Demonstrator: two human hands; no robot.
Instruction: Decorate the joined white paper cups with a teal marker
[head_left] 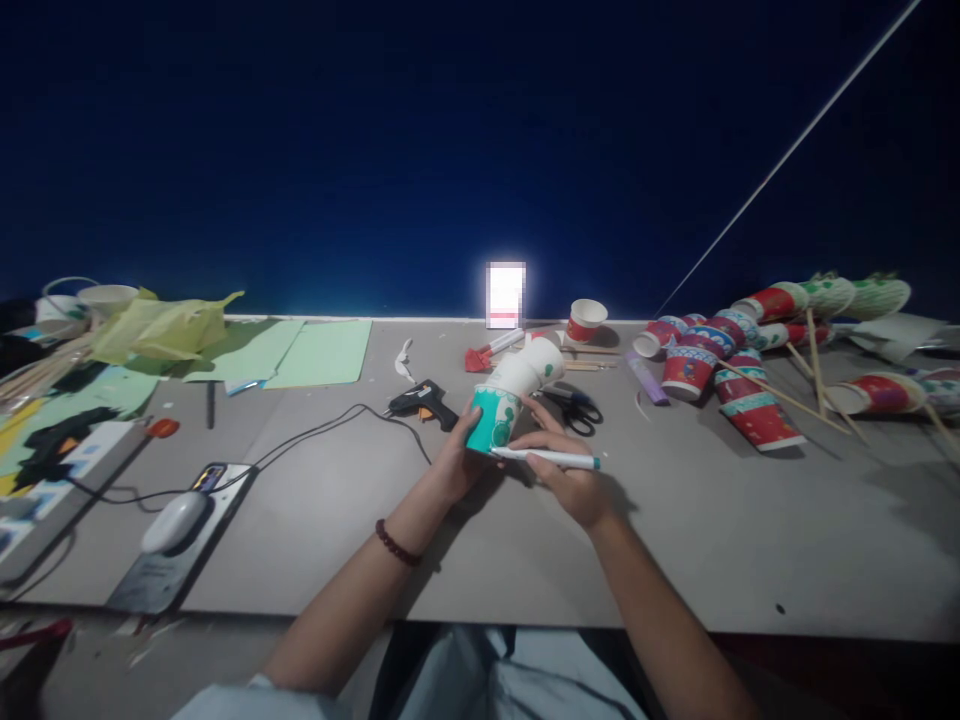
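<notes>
At the near edge of the grey table [675, 560], I see a bead bracelet [396, 545] on the left wrist, with a power strip [180, 530] off to the near left. Mid-table, the left hand [457, 462] has its fingers wrapped tight round a teal paper cup [493, 420]. This is the nearest cup of a tilted stack, whose white cups [529, 368] point away to the far right. The right hand [568, 480] pinches a marker pen [551, 458] between closed fingers, its tip against the teal cup's near edge. Just beyond lie black scissors [579, 408] and, to the left, a glue gun [420, 400]. Farther back are a lone red cup [585, 320], a glowing panel [505, 294] and, to the left, green paper sheets [319, 352]. A heap of red cups [720, 375] with sticks sprawls at far right.
</notes>
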